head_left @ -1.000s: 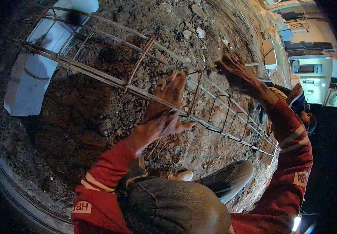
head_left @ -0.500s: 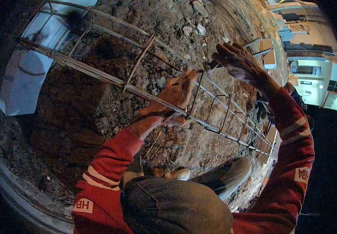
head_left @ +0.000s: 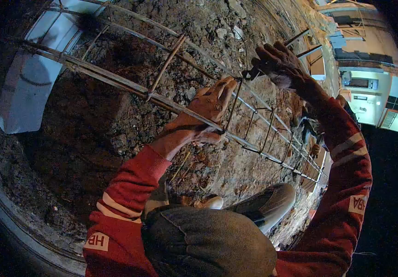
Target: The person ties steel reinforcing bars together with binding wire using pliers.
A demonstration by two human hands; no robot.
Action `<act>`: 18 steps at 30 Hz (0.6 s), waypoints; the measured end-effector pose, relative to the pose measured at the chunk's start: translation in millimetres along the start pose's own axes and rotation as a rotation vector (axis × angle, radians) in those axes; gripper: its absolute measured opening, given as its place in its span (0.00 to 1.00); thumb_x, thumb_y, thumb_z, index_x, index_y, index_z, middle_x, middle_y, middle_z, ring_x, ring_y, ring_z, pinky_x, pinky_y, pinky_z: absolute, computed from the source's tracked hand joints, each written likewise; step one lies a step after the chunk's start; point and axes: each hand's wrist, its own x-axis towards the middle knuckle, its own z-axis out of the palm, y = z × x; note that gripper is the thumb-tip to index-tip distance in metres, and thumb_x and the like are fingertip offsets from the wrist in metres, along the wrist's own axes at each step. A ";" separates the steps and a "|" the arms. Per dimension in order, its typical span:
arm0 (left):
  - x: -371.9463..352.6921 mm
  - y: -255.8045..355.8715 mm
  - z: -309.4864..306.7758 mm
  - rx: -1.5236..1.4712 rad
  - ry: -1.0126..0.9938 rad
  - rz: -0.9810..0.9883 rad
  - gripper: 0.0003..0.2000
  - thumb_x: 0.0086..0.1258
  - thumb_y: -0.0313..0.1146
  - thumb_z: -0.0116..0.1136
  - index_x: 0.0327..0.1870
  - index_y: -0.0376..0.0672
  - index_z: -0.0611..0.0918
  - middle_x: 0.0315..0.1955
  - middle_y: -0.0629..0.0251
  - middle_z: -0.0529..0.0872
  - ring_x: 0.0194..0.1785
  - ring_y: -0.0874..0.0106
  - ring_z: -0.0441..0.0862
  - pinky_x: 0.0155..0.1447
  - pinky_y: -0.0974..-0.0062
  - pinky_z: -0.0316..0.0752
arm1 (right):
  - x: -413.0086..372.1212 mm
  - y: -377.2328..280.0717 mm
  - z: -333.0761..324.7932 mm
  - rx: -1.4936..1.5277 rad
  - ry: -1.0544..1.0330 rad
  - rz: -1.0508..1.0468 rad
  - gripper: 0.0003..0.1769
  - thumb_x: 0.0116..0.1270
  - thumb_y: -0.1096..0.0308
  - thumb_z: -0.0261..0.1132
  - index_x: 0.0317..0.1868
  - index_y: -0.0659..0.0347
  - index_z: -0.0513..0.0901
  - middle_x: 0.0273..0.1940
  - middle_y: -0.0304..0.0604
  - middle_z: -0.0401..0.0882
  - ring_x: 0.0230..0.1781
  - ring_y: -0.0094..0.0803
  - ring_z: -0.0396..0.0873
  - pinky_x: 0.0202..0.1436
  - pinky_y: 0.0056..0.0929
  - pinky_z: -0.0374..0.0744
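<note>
1. Left hand (head_left: 203, 115), centre frame, arm outstretched, fingers wrapped tight around the lower bar of the steel cage (head_left: 116, 84).
2. Right hand (head_left: 279, 62), upper right, wrist raised, fingers curled at the top of a hoop (head_left: 234, 99); its grip cannot be made out.
3. The steel cage slants from upper left to lower right over dirt (head_left: 93, 138).

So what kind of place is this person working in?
Most likely an outdoor construction site after dark. A long rebar cage lies over bare, stony earth, with the left hand gripping it and the right hand at its upper bar, and a lit building stands beyond.
</note>
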 end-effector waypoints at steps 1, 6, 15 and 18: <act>-1.9 -1.4 3.8 -0.001 0.002 0.001 0.54 0.41 0.37 0.70 0.73 0.36 0.51 0.71 0.45 0.57 0.74 0.52 0.60 0.72 0.55 0.57 | 3.9 -1.0 -5.5 -0.014 -0.029 0.009 0.23 0.55 0.66 0.62 0.54 0.55 0.78 0.58 0.50 0.73 0.59 0.44 0.73 0.57 0.44 0.73; -6.3 5.7 -4.0 -0.084 -0.055 -0.051 0.56 0.40 0.34 0.71 0.73 0.36 0.49 0.73 0.46 0.54 0.76 0.52 0.55 0.74 0.54 0.54 | 5.4 5.1 4.7 0.015 -0.007 -0.039 0.23 0.54 0.66 0.63 0.54 0.54 0.79 0.57 0.50 0.73 0.57 0.44 0.73 0.57 0.45 0.73; -1.1 9.9 -11.7 -0.093 -0.129 -0.098 0.57 0.42 0.35 0.71 0.74 0.34 0.46 0.73 0.46 0.51 0.76 0.52 0.54 0.74 0.51 0.53 | 30.2 30.2 -28.4 0.851 -0.974 0.416 0.27 0.48 0.61 0.68 0.51 0.59 0.78 0.42 0.51 0.77 0.46 0.48 0.76 0.54 0.42 0.75; -6.9 8.6 -15.3 -0.105 -0.121 -0.056 0.59 0.39 0.36 0.73 0.74 0.32 0.46 0.73 0.45 0.50 0.76 0.53 0.53 0.74 0.51 0.53 | 45.0 28.2 -61.2 1.141 -1.191 0.593 0.34 0.46 0.54 0.73 0.53 0.60 0.77 0.42 0.52 0.77 0.46 0.49 0.76 0.55 0.45 0.75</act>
